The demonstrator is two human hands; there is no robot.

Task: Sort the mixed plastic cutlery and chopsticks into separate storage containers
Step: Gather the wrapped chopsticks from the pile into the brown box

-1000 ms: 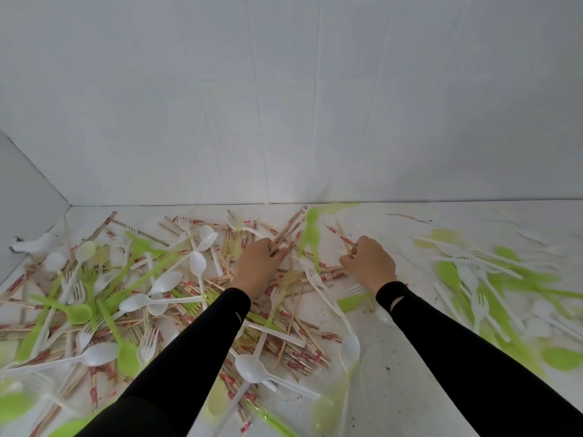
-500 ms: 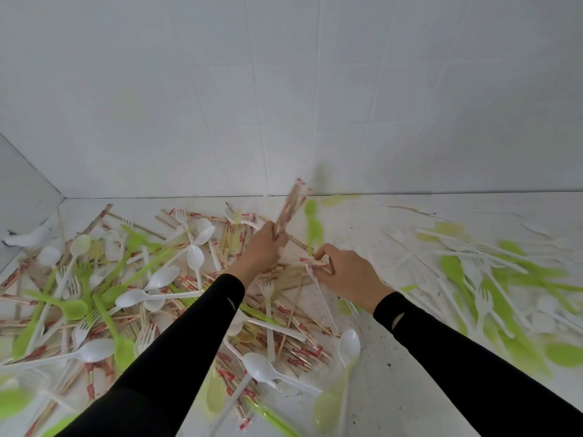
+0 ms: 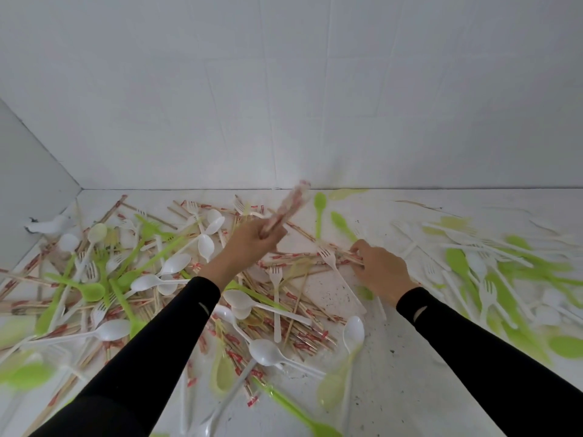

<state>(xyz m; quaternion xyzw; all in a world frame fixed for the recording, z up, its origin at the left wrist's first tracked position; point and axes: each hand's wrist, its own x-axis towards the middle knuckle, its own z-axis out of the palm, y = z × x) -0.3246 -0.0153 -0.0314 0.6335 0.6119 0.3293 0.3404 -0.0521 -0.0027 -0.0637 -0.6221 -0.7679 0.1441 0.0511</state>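
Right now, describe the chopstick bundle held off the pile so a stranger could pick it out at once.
Find the seam where the white back wall meets the surface, near its middle. Just below it the left hand grips a chopstick bundle pointing up and to the right. Unlike the chopsticks lying flat in the pile, it is lifted clear and motion-blurred.

Looked like a bare staged work booth. Was closed in beyond the left grip (image 3: 252, 244) and right grip (image 3: 378, 266) by a plain white panelled back wall (image 3: 315, 105) with faint seams, and well left of the left grip by a side wall (image 3: 28, 184). Had a speckled white desk (image 3: 410, 389) strewn around both grips with loose plastic cutlery (image 3: 151, 282) and wrapped chopsticks (image 3: 303, 335).
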